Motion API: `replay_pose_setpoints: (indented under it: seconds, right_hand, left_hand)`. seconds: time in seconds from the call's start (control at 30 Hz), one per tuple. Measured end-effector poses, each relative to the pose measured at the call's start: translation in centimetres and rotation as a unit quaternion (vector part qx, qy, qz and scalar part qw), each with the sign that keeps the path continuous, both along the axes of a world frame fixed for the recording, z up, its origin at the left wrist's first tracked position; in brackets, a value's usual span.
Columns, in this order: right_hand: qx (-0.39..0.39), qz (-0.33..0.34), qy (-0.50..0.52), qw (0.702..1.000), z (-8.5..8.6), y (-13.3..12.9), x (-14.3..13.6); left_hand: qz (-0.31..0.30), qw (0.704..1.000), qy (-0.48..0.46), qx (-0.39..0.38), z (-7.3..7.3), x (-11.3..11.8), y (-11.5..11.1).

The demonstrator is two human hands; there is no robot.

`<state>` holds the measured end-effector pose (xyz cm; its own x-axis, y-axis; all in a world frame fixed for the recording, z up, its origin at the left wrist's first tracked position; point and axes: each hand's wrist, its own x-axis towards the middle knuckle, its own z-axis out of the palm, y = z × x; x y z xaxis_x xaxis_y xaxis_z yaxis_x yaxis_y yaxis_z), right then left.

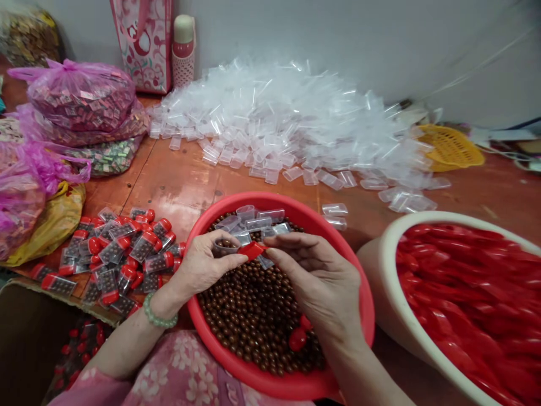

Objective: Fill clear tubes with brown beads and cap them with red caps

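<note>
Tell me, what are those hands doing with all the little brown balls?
A person holds a small clear container in the left hand and a red cap in the right hand, right at its mouth. Both hands are over a red basin of brown beads. Capped, filled containers lie piled to the left, a white basin holding red caps sits to the right, and empty clear containers are heaped behind.

Both hands (pixel 203 262) (pixel 321 276) together, fingers pinched

Two hands (pixel 203 265) (pixel 321 276), two basins (pixel 198 225) (pixel 382 265), one yellow basket (pixel 450 148), one flask (pixel 183 49), one gift bag (pixel 143 42).
</note>
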<state>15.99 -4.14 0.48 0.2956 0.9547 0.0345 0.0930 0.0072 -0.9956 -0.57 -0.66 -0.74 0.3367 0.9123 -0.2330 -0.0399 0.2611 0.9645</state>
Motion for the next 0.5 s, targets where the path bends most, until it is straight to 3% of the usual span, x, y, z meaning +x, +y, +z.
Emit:
replay_pose_setpoints:
  seconds: [0.27, 0.5]
  right_hand:
    - [0.047, -0.015, 0.073, 0.996, -2.2, 0.1, -2.3]
    - [0.035, 0.023, 0.058, 0.997, -2.0, -0.2, -2.4]
  left_hand:
    - [-0.002, 1.000, -0.005, 0.015, -0.2, 0.5, -0.2]
    - [-0.024, 0.998, -0.050, -0.020, -0.5, -0.1, 0.0]
